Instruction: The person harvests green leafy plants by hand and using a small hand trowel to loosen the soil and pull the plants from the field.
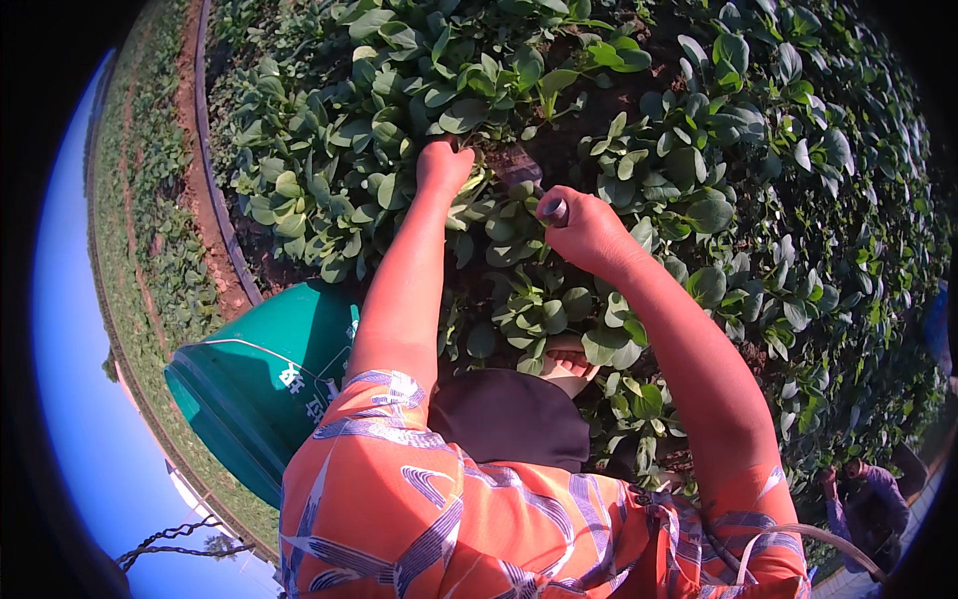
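Observation:
My right hand (pixel 587 228) is closed around the handle of a hand trowel (pixel 516 166), whose flat metal blade points up and left into dark soil among leafy green plants (pixel 382 127). Just left of the blade, my left hand (pixel 443 168) reaches down at the base of the plants with its fingers curled; pale stems show beside it. Leaves and the hand itself hide what its fingers touch, so its grip is unclear.
A green plastic bucket (pixel 262 374) with a wire handle lies tilted by my left arm. A dark edging strip (pixel 213 172) borders the bed. My knee (pixel 509 419) and sandalled foot (pixel 570 363) are among plants. Another person (pixel 872 509) crouches at the lower right.

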Demonstrator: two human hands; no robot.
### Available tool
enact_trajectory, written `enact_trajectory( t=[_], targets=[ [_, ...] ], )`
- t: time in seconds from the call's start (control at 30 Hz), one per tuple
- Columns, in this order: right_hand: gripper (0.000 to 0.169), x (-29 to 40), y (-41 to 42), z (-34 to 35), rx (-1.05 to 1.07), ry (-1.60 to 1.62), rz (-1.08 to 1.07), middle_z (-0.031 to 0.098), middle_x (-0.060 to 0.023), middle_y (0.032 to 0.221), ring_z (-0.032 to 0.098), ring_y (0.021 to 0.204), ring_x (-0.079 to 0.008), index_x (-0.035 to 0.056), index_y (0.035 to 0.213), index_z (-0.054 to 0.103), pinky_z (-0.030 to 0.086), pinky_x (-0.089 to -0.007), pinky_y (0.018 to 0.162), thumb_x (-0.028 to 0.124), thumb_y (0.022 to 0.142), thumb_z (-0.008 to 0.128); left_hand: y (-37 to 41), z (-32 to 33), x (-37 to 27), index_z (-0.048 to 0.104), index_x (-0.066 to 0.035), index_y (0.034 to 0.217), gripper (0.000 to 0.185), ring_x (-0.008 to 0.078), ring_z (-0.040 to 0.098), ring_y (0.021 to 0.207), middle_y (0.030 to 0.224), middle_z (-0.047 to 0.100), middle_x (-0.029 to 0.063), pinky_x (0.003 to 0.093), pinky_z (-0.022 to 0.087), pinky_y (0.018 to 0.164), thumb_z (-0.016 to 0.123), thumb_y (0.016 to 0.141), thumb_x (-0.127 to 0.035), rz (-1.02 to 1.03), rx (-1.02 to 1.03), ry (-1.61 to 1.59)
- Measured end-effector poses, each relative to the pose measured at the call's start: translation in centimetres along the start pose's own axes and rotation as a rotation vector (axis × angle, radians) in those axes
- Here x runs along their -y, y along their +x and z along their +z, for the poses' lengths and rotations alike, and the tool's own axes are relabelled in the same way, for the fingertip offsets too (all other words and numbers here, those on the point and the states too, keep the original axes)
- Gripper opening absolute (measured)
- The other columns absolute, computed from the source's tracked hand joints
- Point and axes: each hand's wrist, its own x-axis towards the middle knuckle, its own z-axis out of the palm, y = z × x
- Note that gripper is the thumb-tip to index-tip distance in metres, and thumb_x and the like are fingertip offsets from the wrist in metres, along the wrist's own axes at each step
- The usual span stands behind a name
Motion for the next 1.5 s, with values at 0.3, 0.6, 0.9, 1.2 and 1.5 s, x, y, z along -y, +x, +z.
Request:
enact_trajectory(
  t=[0.3, 0.6, 0.9, 1.2, 1.5],
  targets=[
    [0.015, -1.1, -3.4, 0.0, -0.098, 0.303, 0.037, 0.047, 0.0021, 0.065, 0.043, 0.06, -0.0049, 0.0048, 0.082, 0.053, 0.039, -0.0198, 0.055, 0.002, 0.068, 0.05, -0.1, -4.2, 3.1, 0.053, -0.006, 0.086, 0.011, 0.0146, 0.044, 0.053, 0.076, 0.055, 0.0074, 0.0266, 0.035, 0.047, 0.052, 0.077, -0.013, -0.111, 0.263, -1.628],
    [0.013, -0.8, -5.4, -0.3, -0.109, 0.398, 0.075, 0.045, 0.0039, 0.064, 0.04, 0.057, -0.0036, 0.0045, 0.081, 0.052, 0.035, -0.0191, 0.05, 0.002, 0.069, 0.051, 0.3, -1.6, -2.8, 0.059, -0.008, 0.092, 0.032, 0.026, 0.057, 0.086, 0.093, 0.06, 0.0105, 0.0351, 0.046, 0.073, 0.063, 0.067, -0.028, 0.181, -0.035, 0.165],
    [0.016, -2.2, -8.1, -1.2, -0.088, 0.41, 0.16, 0.048, 0.0014, 0.068, 0.044, 0.062, -0.0058, 0.0044, 0.083, 0.053, 0.039, -0.0202, 0.056, 0.001, 0.068, 0.051, 2.8, 1.5, -1.4, 0.061, -0.008, 0.081, 0.023, 0.0333, 0.057, 0.077, 0.082, 0.061, 0.0145, 0.0369, 0.046, 0.065, 0.054, 0.072, -0.029, 0.172, -0.152, 0.239],
    [0.013, -2.3, -9.2, -1.5, -0.069, 0.511, 0.221, 0.046, 0.0025, 0.065, 0.041, 0.057, -0.0046, 0.0047, 0.081, 0.052, 0.037, -0.0199, 0.05, 0.0, 0.069, 0.05, 3.4, 1.1, 0.4, 0.052, -0.003, 0.106, 0.042, 0.0141, 0.053, 0.091, 0.101, 0.058, 0.0049, 0.0273, 0.04, 0.078, 0.064, 0.067, -0.011, 0.127, -0.092, -0.479],
    [0.012, -3.3, -9.6, -1.0, -0.124, 0.522, 0.184, 0.045, 0.0043, 0.06, 0.04, 0.046, -0.0037, 0.0085, 0.08, 0.052, 0.034, -0.0195, 0.04, 0.004, 0.069, 0.053, 1.7, 0.4, -4.6, 0.057, -0.012, 0.099, 0.026, 0.027, 0.056, 0.094, 0.102, 0.058, 0.0102, 0.0358, 0.047, 0.074, 0.045, 0.079, -0.023, 0.027, -0.046, 0.442]
  ],
)
